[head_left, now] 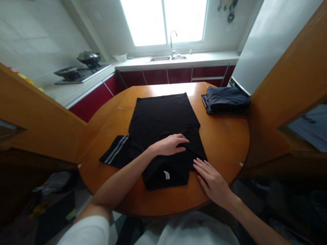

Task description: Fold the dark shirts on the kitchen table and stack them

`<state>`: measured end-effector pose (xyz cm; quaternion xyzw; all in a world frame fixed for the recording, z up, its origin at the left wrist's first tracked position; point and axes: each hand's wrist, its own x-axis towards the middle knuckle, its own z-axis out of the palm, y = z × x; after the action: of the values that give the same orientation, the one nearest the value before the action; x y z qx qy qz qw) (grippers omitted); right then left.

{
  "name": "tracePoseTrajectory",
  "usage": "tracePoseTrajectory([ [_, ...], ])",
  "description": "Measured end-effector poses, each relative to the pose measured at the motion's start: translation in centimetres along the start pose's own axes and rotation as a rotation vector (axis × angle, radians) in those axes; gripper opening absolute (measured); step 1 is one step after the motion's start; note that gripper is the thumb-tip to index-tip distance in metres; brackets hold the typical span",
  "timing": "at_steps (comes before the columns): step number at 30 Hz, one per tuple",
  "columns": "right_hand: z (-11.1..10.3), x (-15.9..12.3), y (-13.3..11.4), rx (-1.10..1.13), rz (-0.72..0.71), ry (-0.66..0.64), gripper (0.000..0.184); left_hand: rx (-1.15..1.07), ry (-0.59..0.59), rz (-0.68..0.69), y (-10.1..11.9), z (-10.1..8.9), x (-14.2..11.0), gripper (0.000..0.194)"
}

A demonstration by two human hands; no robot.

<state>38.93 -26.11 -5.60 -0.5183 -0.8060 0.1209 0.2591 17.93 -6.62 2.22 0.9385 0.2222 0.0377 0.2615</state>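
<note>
A black short-sleeved shirt (163, 115) lies spread on the round wooden table (224, 139), its hem toward the window and its collar (167, 182) toward me. A small white label shows inside the collar. The sleeve (117, 149) with two pale stripes sticks out to the left; on the right no sleeve sticks out, and that edge looks folded in. My left hand (170, 144) reaches across the upper part of the shirt, fingers stretched out and thumb apart, holding nothing. Flat by the shirt's right edge is my right hand (211, 178), its fingertips on or beside the cloth.
A stack of folded dark clothes (227, 100) sits at the table's far right. Behind the table runs a counter with a sink (167, 58) and faucet. A stove (84, 73) with pans is at the left. Wooden door panels (281, 81) flank the table.
</note>
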Motion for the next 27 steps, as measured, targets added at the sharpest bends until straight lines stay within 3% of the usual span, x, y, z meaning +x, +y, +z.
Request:
tracePoseTrajectory([
  [3,0.3,0.0,0.0,0.031,0.003,0.04,0.049,0.017,-0.186,0.213,3.7,0.3,-3.5,0.045],
  [6,0.3,0.1,0.0,0.042,-0.004,0.045,0.049,0.166,-0.117,0.215,5.5,2.6,-5.9,0.041],
  [9,0.3,0.2,0.1,0.041,-0.008,0.051,0.051,0.189,0.021,0.199,5.2,4.6,-7.0,0.028],
  [13,0.5,0.1,0.1,0.032,-0.005,0.057,0.051,-0.039,0.159,0.197,3.9,5.7,-7.5,0.031],
  [21,0.7,0.5,-1.2,0.048,0.049,0.149,0.048,-0.136,0.062,0.247,3.8,5.8,-7.8,0.032],
  [27,0.8,1.2,-2.2,0.041,-0.045,0.046,0.042,-0.187,0.09,0.29,4.6,4.3,-9.0,0.032],
])
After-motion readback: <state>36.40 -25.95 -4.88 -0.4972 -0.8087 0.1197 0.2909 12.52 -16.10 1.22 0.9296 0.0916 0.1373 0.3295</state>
